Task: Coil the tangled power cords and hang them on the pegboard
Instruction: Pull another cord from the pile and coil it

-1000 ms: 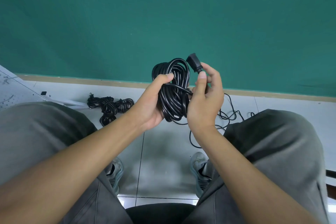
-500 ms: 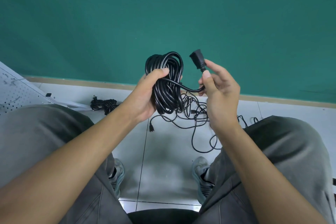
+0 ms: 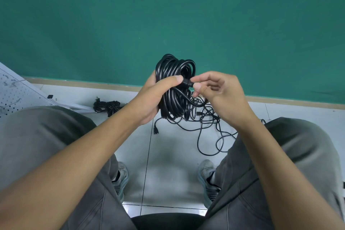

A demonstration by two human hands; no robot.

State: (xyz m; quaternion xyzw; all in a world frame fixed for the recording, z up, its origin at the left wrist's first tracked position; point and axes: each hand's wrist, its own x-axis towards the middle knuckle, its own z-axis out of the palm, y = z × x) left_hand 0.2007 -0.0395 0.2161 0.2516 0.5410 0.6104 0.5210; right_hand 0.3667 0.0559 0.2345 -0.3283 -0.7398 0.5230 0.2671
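Power cord coil (image 3: 174,87), black and wound in many loops, stands upright in the air above the tiled floor (image 3: 168,155), in front of the green wall (image 3: 168,15).

Hidden or cut off, left to right:
- Pegboard (image 3: 13,91): only a perforated white corner shows at the left edge of the view; the rest is cut off.
- Bundled cords (image 3: 108,106): a dark cluster lies on the floor near the pegboard's corner, and a knee covers its lower part. How many cords it holds cannot be told.
- Left hand (image 3: 155,97): it grips the coil at mid-height, thumb across the front. The fingers behind the loops are hidden.
- Plug (image 3: 187,82): it is pinched between the right hand's thumb and forefinger and is mostly covered, so its shape is hard to make out.
- Right hand (image 3: 214,89): it holds the plug against the coil's right side, the other fingers loosely curled.
- Loose tangle (image 3: 207,121): thin black cord lies on the floor below and behind the coil. Its right part runs behind the right knee.

Differences from half a second earlier:
- The plug stood clear above the right hand, apart from the coil; it now sits against the loops beside the left thumb.
- The right hand has closed the gap to the coil.
- The left hand's grip is unchanged.
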